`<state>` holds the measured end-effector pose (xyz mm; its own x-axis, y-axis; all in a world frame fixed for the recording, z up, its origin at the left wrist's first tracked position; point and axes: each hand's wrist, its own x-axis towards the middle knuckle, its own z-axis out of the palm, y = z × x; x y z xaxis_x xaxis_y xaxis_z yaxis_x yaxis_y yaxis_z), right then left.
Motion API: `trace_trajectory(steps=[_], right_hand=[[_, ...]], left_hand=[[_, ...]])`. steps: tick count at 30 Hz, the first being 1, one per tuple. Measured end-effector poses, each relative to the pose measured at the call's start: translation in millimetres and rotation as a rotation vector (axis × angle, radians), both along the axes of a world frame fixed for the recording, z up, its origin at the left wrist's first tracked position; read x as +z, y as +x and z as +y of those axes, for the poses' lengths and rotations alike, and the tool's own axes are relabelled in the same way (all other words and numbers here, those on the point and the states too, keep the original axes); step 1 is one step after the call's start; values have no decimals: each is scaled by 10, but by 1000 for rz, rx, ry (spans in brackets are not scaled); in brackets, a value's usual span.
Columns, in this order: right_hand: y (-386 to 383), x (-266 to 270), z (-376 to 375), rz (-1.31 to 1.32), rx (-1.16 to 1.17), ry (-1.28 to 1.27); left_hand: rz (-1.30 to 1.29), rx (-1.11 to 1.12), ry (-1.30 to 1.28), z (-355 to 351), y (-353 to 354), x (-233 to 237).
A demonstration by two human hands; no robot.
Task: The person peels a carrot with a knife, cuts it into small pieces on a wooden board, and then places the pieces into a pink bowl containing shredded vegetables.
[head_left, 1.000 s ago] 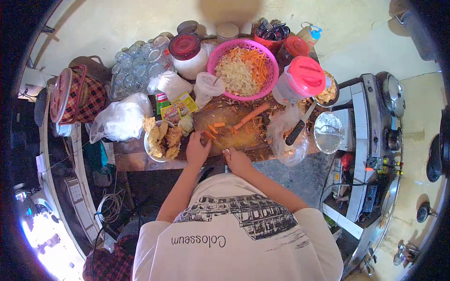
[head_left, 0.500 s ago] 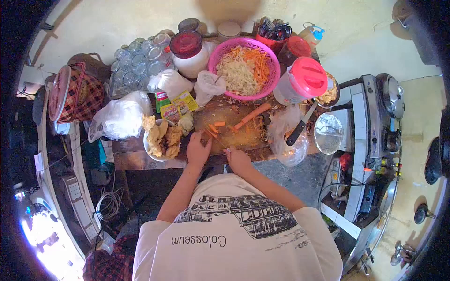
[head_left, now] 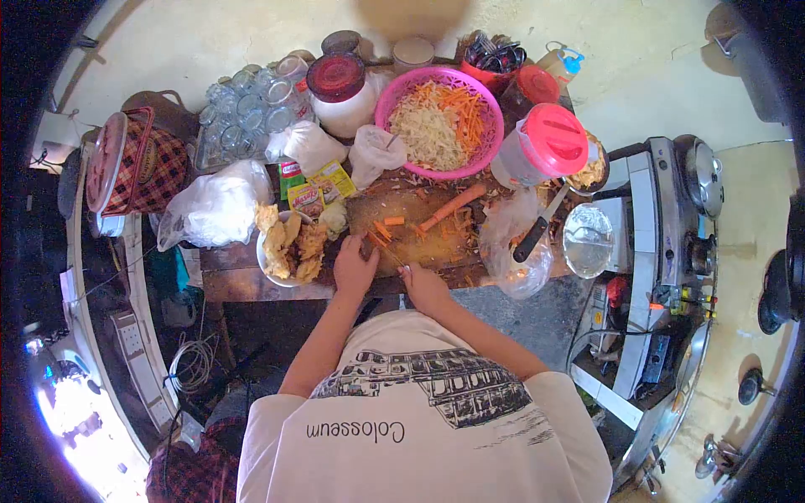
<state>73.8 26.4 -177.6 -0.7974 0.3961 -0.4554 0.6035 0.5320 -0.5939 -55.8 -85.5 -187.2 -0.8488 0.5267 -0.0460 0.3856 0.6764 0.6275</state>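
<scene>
against a pale yellowish wall (head_left: 235,33), pushed up close behind a wooden table (head_left: 235,287): clustered glasses (head_left: 251,107), a white jar with a dark red lid (head_left: 344,109) and a pink basket (head_left: 498,138) full of pale shreds and orange strips. off to the right, beyond the table, a stove (head_left: 668,205).

near the front edge, on a worn cutting board (head_left: 428,250), cut carrot sticks (head_left: 381,232), with a larger carrot (head_left: 453,208) lying slantwise farther back to the right. at the sticks, the left hand (head_left: 355,268), fingers bent and close together; cannot tell whether pinching or just pressing down. just right of it, the right hand (head_left: 426,287), fingers closed around a thin knife (head_left: 396,257), handle mostly hidden, blade slanting up and left toward the sticks.

left of the board, a white bowl (head_left: 283,282) heaped with golden-brown fried pieces (head_left: 293,247), near seasoning packets (head_left: 334,184). on the right, a black-handled knife (head_left: 531,241) lying across a clear plastic bag (head_left: 528,280), near a pink-lidded pitcher (head_left: 513,163).
</scene>
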Motion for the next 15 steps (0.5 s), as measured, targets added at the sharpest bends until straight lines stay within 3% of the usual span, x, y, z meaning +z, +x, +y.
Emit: trace_trajectory(steps=[5, 15], right_hand=[[-22, -44, -25, -7, 12, 14], [-21, -51, -9, 19, 17, 107]], left_hand=[[99, -14, 84, -5, 14, 27], [29, 52, 129, 20, -49, -37]])
